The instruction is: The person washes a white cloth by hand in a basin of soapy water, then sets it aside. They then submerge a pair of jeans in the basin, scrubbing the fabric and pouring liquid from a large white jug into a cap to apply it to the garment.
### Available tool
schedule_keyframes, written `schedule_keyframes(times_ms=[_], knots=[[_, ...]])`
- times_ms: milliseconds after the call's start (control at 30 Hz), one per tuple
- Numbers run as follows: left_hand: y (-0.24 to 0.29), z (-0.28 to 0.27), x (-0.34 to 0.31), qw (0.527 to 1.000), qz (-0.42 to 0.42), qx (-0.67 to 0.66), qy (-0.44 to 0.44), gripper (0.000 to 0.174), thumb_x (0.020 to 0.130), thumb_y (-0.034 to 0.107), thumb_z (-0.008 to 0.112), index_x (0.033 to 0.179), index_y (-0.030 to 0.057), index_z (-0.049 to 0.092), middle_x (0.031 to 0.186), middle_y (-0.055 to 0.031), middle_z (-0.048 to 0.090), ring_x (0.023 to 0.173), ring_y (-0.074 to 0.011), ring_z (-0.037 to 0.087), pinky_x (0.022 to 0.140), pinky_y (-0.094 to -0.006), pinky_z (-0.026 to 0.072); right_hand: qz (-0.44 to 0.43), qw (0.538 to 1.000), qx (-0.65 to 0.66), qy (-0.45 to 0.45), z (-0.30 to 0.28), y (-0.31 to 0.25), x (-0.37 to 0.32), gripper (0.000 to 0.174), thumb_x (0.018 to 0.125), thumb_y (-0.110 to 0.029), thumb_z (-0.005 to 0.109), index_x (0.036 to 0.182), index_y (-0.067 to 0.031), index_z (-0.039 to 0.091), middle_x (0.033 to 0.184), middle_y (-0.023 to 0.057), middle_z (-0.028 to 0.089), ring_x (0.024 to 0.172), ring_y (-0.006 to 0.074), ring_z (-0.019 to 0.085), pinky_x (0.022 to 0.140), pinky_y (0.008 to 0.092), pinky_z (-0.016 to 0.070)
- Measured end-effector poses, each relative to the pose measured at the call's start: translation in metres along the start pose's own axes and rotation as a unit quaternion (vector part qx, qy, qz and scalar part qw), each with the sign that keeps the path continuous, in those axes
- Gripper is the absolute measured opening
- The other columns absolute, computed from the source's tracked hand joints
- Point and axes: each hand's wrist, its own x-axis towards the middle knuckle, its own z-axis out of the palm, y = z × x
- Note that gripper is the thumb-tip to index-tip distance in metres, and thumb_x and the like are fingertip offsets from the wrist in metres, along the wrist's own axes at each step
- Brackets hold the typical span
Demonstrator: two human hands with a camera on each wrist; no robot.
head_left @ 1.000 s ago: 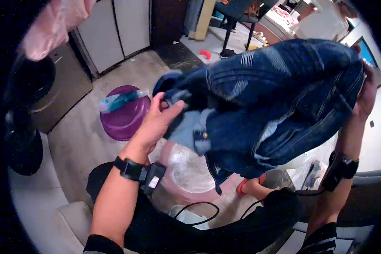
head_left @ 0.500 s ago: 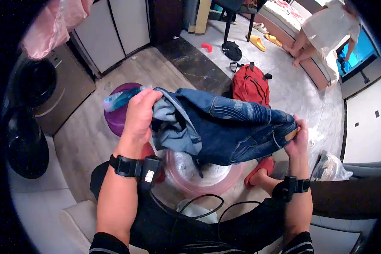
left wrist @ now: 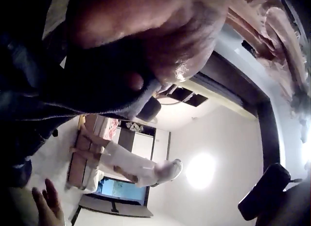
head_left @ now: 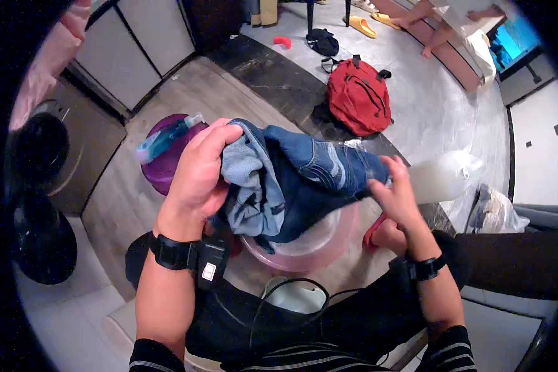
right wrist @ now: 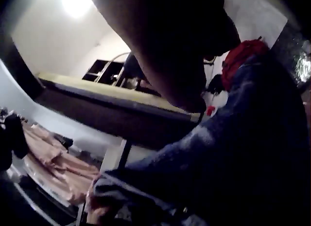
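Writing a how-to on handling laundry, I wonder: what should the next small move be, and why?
Probably close the right hand on the nearest end of the denim garment: its fingers look loosely open there, while the left hand alone clearly grips the cloth above the pink basin.

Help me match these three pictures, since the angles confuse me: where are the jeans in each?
Head: jeans at the centre, above the basin.
Left wrist: jeans, dark, along the left side.
Right wrist: jeans, large, at lower right.
Shared landmark: pink cloth, upper left in head, upper right in left wrist, lower left in right wrist.
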Motion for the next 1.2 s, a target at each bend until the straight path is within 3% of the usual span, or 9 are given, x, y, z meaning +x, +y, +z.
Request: schedule_keyframes(times_ms=[133,333,467,700,800,867,1000,1133,1200], knots=[[-0.011,0.016,-0.003,0.998,-0.048,-0.035,-0.036,0.013,0.095,0.012,0.047,0.097,0.0032,0.055,0.086,-0.0052,0.062,0.070,-0.0133,0.062,0.064,-0.0244,0.0509,0.041,0.918,0.309,-0.246,-0.001,-0.079,-0.012,0.058,0.079,-0.030,0.074,0.126,-0.0037,0.051,0.116,0.0156,0.059,0.107,0.0290,0.057,0.091,0.0380,0.0465],[-0.016,0.027,-0.008,0.977,-0.068,-0.098,-0.179,0.020,0.097,0.012,0.041,0.111,-0.0015,0.047,0.097,-0.0162,0.064,0.083,-0.0286,0.067,0.077,-0.0370,0.0544,-0.026,0.917,0.342,-0.206,0.040,-0.120,-0.032,0.096,0.065,-0.038,0.082,0.136,0.0033,0.033,0.137,0.0259,0.039,0.129,0.0390,0.039,0.109,0.0393,0.0324],[-0.040,0.032,-0.008,0.965,-0.075,-0.114,-0.226,0.025,0.097,0.011,0.045,0.118,-0.0026,0.043,0.114,-0.0206,0.059,0.099,-0.0328,0.064,0.086,-0.0427,0.0519,0.013,0.869,0.450,-0.206,0.074,-0.119,-0.030,0.046,0.079,-0.022,0.061,0.118,0.0013,0.056,0.111,0.0186,0.062,0.110,0.0311,0.057,0.097,0.0387,0.0425],[-0.018,-0.019,0.013,0.972,0.043,0.229,-0.039,0.034,0.088,0.005,0.055,0.121,0.0051,0.047,0.105,-0.0109,0.065,0.091,-0.0196,0.064,0.086,-0.0331,0.0502,0.381,0.538,0.729,-0.186,0.073,-0.073,-0.018,0.033,0.082,-0.027,0.051,0.103,-0.0032,0.060,0.096,0.0110,0.063,0.087,0.0236,0.060,0.084,0.0360,0.0456],[-0.019,-0.038,0.011,0.825,0.102,0.554,-0.038,0.050,0.077,-0.010,0.048,0.125,0.0040,0.045,0.115,-0.0096,0.061,0.101,-0.0189,0.061,0.093,-0.0307,0.0464,0.382,0.483,0.773,-0.151,0.037,-0.078,-0.001,0.043,0.091,-0.043,0.050,0.114,-0.0072,0.060,0.103,0.0096,0.064,0.090,0.0247,0.062,0.088,0.0406,0.0485],[-0.025,-0.039,0.003,0.695,0.188,0.683,-0.123,0.066,0.073,-0.010,0.050,0.136,0.0076,0.039,0.128,-0.0109,0.052,0.104,-0.0198,0.059,0.093,-0.0292,0.0455,0.391,0.486,0.769,-0.140,0.025,-0.084,0.001,0.042,0.092,-0.045,0.048,0.111,-0.0092,0.061,0.098,0.0083,0.066,0.082,0.0241,0.064,0.077,0.0402,0.0529],[-0.027,-0.014,-0.022,0.831,-0.127,0.485,-0.240,0.063,0.076,-0.002,0.057,0.136,0.0097,0.041,0.127,-0.0130,0.052,0.098,-0.0209,0.061,0.088,-0.0304,0.0475,0.404,0.463,0.774,-0.151,0.056,-0.055,0.002,0.034,0.093,-0.038,0.047,0.095,-0.0086,0.064,0.083,0.0089,0.067,0.070,0.0233,0.065,0.064,0.0379,0.0546],[-0.064,-0.027,-0.009,0.742,-0.029,0.614,-0.267,0.042,0.080,0.001,0.056,0.121,0.0055,0.054,0.108,-0.0108,0.062,0.090,-0.0164,0.061,0.080,-0.0295,0.0487,0.442,0.481,0.737,-0.173,0.051,-0.051,-0.002,0.032,0.094,-0.036,0.047,0.092,-0.0088,0.064,0.083,0.0091,0.067,0.071,0.0233,0.064,0.065,0.0383,0.0540],[-0.058,-0.027,-0.004,0.799,-0.036,0.576,-0.170,0.034,0.079,0.001,0.050,0.113,0.0034,0.057,0.098,-0.0066,0.063,0.086,-0.0143,0.060,0.078,-0.0281,0.0481,0.421,0.507,0.727,-0.193,0.057,-0.044,-0.003,0.031,0.094,-0.036,0.048,0.095,-0.0092,0.063,0.087,0.0088,0.067,0.075,0.0227,0.064,0.068,0.0385,0.0533]])
